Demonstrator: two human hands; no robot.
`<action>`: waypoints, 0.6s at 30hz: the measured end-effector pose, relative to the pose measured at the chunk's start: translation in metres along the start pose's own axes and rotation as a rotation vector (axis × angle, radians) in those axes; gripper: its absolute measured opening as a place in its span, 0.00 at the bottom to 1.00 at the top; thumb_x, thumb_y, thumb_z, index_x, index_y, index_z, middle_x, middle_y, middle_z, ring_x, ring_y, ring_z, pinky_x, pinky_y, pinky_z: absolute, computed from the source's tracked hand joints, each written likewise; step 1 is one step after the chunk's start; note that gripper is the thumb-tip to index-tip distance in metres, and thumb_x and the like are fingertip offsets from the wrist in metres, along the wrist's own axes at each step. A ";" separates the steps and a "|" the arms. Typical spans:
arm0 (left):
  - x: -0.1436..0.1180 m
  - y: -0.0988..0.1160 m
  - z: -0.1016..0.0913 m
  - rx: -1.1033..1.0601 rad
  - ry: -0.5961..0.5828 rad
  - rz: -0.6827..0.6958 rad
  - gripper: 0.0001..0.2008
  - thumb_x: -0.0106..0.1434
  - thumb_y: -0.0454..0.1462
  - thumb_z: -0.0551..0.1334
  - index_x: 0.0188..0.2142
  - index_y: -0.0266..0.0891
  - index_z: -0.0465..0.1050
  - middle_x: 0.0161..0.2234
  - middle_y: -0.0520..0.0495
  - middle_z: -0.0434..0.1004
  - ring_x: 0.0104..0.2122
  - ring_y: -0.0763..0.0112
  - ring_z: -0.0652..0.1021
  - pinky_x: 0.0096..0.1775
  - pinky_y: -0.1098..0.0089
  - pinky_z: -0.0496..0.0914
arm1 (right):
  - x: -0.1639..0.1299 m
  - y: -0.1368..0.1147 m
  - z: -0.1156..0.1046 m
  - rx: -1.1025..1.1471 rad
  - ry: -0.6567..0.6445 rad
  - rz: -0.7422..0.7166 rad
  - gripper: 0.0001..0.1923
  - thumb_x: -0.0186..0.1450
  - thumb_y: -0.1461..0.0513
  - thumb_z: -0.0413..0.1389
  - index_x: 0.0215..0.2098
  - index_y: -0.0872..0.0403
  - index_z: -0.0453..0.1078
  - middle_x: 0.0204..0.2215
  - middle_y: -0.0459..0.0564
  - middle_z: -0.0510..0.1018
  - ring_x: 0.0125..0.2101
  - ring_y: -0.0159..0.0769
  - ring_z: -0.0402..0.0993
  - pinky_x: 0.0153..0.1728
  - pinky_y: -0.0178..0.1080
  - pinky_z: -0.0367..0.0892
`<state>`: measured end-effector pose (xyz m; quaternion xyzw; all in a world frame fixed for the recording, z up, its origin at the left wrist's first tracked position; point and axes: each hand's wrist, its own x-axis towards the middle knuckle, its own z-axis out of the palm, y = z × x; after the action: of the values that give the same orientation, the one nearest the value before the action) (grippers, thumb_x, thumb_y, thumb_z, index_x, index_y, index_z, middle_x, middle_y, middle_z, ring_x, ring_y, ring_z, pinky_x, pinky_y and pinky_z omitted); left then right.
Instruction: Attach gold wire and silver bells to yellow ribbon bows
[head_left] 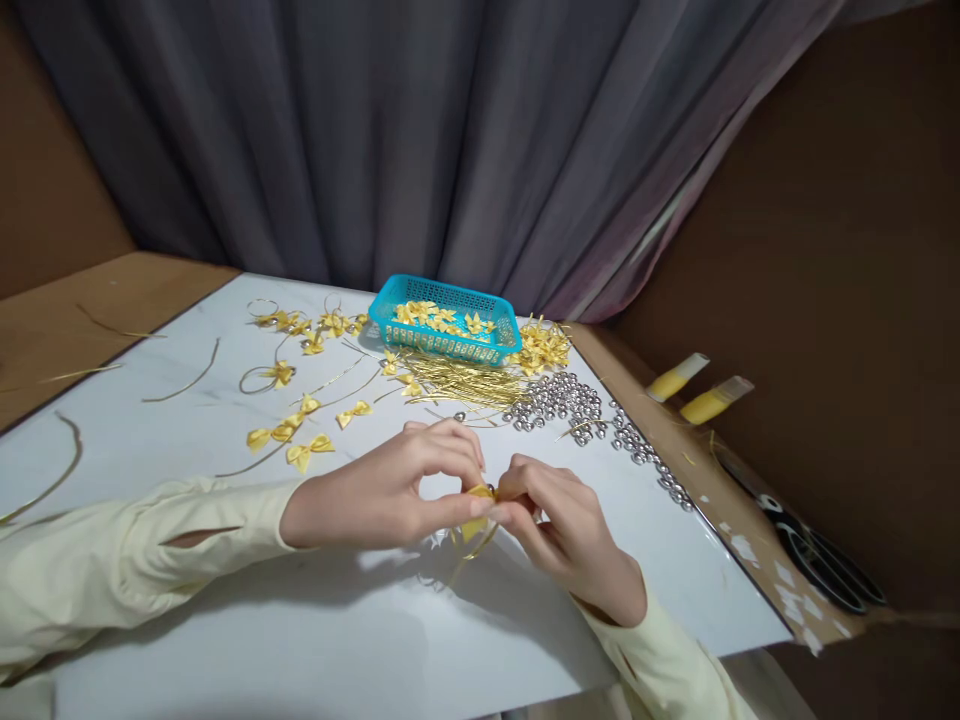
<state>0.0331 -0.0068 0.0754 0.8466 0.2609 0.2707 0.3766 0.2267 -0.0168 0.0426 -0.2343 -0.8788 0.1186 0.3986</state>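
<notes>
Between my hands, just above the white board (360,620), is a yellow ribbon bow (474,527) with a thin gold cord (480,548) looping below it. My left hand (409,485) pinches the bow between thumb and fingers. My right hand (566,515) is closed at the bow's right side, its fingertips meeting the left ones. A small silvery bead (491,489) shows at the top of the bow. Exactly which part the right fingertips grip is partly hidden.
A turquoise basket (450,350) holds yellow bows. Before it lie gold cords (465,382), with silver beads (559,400) to the right. Loose bows (309,452) are at left. Scissors (817,555) and two yellow-filled tubes (716,400) lie beyond the board's right edge.
</notes>
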 end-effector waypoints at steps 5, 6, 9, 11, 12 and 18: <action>0.001 -0.005 0.000 -0.088 -0.013 -0.022 0.08 0.63 0.35 0.58 0.28 0.35 0.72 0.30 0.47 0.71 0.37 0.68 0.70 0.42 0.67 0.64 | -0.001 -0.001 0.005 -0.110 -0.029 -0.015 0.15 0.65 0.71 0.47 0.24 0.53 0.50 0.20 0.41 0.52 0.21 0.28 0.49 0.22 0.34 0.46; 0.001 -0.006 -0.001 -0.108 -0.025 -0.036 0.08 0.63 0.35 0.58 0.29 0.35 0.72 0.31 0.48 0.71 0.38 0.68 0.70 0.42 0.67 0.64 | -0.001 -0.002 0.006 -0.130 -0.020 -0.026 0.15 0.65 0.72 0.47 0.24 0.52 0.49 0.20 0.41 0.51 0.20 0.28 0.49 0.21 0.34 0.45; 0.002 -0.009 -0.002 -0.145 -0.062 -0.074 0.08 0.62 0.36 0.58 0.28 0.36 0.72 0.31 0.48 0.71 0.38 0.68 0.70 0.42 0.67 0.64 | 0.000 -0.004 0.005 -0.171 0.001 -0.062 0.15 0.64 0.72 0.47 0.23 0.52 0.49 0.19 0.41 0.51 0.20 0.29 0.48 0.21 0.35 0.44; 0.002 -0.010 -0.001 -0.140 -0.074 -0.093 0.09 0.62 0.36 0.58 0.27 0.36 0.71 0.30 0.49 0.70 0.37 0.69 0.70 0.43 0.68 0.64 | 0.001 -0.007 0.001 -0.193 0.054 -0.070 0.15 0.64 0.72 0.47 0.23 0.52 0.50 0.18 0.41 0.52 0.19 0.29 0.49 0.21 0.35 0.44; 0.002 -0.011 0.000 -0.134 -0.079 -0.106 0.09 0.62 0.35 0.59 0.26 0.36 0.71 0.30 0.49 0.70 0.37 0.69 0.70 0.43 0.69 0.64 | 0.001 -0.009 -0.003 -0.210 0.102 -0.068 0.15 0.64 0.72 0.47 0.23 0.52 0.51 0.17 0.42 0.53 0.19 0.29 0.50 0.21 0.36 0.46; 0.001 -0.017 0.009 -0.125 -0.101 -0.166 0.10 0.61 0.34 0.59 0.24 0.36 0.69 0.30 0.49 0.70 0.36 0.70 0.70 0.40 0.70 0.64 | 0.003 -0.020 -0.030 -0.277 0.288 0.038 0.14 0.67 0.68 0.47 0.23 0.52 0.57 0.17 0.44 0.60 0.19 0.31 0.59 0.24 0.38 0.54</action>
<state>0.0358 -0.0003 0.0571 0.8096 0.2935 0.2110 0.4624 0.2419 -0.0320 0.0721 -0.3182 -0.8158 -0.0307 0.4819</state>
